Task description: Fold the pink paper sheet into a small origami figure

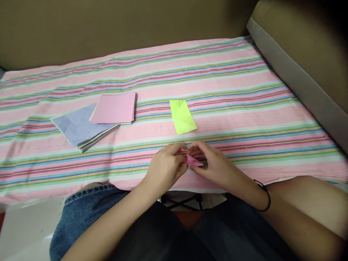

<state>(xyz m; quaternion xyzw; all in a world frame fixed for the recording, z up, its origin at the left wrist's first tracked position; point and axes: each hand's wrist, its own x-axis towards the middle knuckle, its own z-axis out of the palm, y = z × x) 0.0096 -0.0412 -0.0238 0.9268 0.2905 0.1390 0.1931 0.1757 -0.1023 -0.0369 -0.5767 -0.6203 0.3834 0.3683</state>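
Both hands meet near the front edge of a striped cloth (217, 72). My left hand (165, 165) and my right hand (214, 163) pinch a small folded pink paper (192, 160) between their fingertips. The paper is creased into a pointed shape and rests low over the cloth. A black band circles my right wrist. Much of the paper is hidden by my fingers.
A folded yellow-green paper (182, 116) lies just beyond my hands. To the left sits a stack of coloured paper sheets (81, 128) with a pink sheet (114, 108) on top. A brown cushion (301, 58) borders the right side, a brown backrest the far side.
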